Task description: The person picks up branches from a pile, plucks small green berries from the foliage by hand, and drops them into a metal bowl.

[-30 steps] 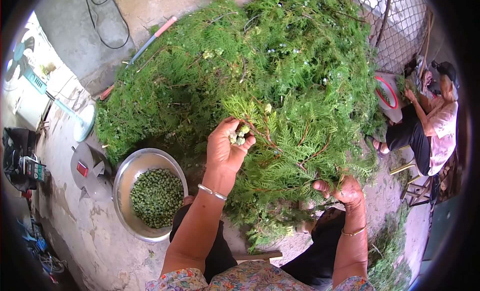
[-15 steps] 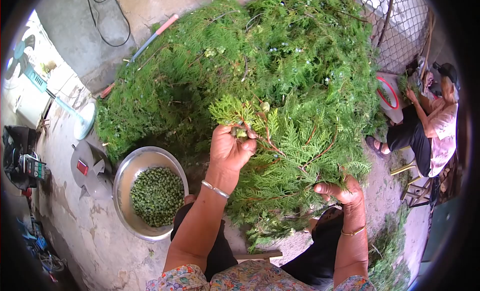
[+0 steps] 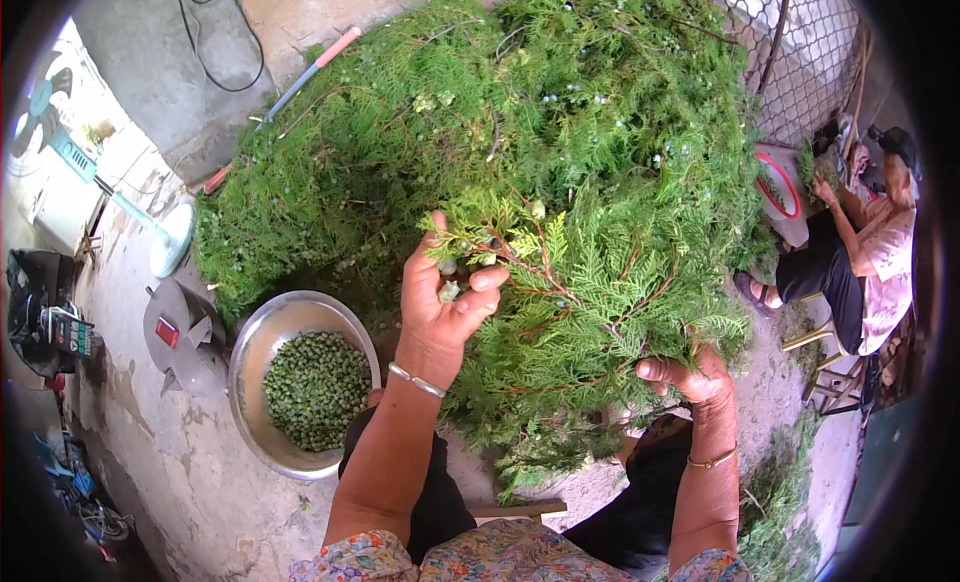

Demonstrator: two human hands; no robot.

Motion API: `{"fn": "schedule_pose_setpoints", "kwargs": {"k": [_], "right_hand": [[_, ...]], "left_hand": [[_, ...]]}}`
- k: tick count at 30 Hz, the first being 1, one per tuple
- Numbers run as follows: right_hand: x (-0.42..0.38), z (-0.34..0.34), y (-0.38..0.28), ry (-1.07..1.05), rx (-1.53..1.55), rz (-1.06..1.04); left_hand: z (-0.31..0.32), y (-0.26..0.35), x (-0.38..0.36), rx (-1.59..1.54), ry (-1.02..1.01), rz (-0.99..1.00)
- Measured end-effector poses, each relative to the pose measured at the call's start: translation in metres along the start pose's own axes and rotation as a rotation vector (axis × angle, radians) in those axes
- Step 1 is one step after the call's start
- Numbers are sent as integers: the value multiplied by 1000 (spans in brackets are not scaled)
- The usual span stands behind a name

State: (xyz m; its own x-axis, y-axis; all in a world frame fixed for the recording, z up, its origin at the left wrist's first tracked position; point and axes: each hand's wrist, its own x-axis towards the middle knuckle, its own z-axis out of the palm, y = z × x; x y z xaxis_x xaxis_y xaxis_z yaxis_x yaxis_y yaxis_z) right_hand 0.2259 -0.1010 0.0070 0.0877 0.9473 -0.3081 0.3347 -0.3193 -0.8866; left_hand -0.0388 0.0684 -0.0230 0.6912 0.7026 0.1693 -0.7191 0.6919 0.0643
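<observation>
The basin [image 3: 252, 347] at eight o'clock is partly filled with loose green cones [image 3: 315, 392]. The left hand [image 3: 435, 312] cradles a few picked cones [image 3: 449, 291] in curled fingers, beside the nine o'clock tip of a leafy branch [image 3: 600, 302]; the right hand [image 3: 692, 378] grips its four o'clock end. Much remains unpicked: the heap [image 3: 350, 162] at twelve o'clock is large.

Two hands are being seen, left hand [image 3: 438, 304] and right hand [image 3: 692, 376]. One sprig [image 3: 610, 327] is being held by both. One bracelet [image 3: 710, 459] is being worn on the right wrist. One metal bowl [image 3: 252, 367], one fan [image 3: 176, 240] and one red hoop [image 3: 795, 202] are being shown, plus one other person [image 3: 888, 252]. Green cones [image 3: 315, 392] are being heaped in the bowl (too many to count).
</observation>
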Motion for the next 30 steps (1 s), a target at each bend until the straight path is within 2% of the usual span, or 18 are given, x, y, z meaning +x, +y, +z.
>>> {"fn": "schedule_pose_setpoints", "kwargs": {"k": [4,6,11,13,14,16,18,21,23,24,26,30], "right_hand": [[1,2,0,-32,-8,-45],[1,1,0,-22,-38,13],[1,1,-12,-27,-171,65],[1,0,-10,-25,-196,85],[1,-2,-6,-37,-198,81],[1,-2,-5,-48,-199,77],[0,-1,-7,-38,-247,82],[2,-3,-3,-43,-332,106],[2,-1,-4,-32,-341,107],[2,-1,-4,-20,-350,109],[3,-1,5,3,-350,80],[2,3,-2,54,-332,42]], "left_hand": [[-5,-1,0,-41,-27,-72],[4,0,-3,98,29,-48],[-1,8,-4,91,-61,-65],[6,11,-6,190,51,-53],[4,15,-7,191,52,-54],[0,20,-7,382,57,-37],[1,21,-8,389,106,-43],[3,19,-6,371,192,50],[11,16,-6,710,285,156],[16,14,-6,710,286,156],[25,7,-5,1013,517,281],[27,0,-4,1056,580,359]]}}
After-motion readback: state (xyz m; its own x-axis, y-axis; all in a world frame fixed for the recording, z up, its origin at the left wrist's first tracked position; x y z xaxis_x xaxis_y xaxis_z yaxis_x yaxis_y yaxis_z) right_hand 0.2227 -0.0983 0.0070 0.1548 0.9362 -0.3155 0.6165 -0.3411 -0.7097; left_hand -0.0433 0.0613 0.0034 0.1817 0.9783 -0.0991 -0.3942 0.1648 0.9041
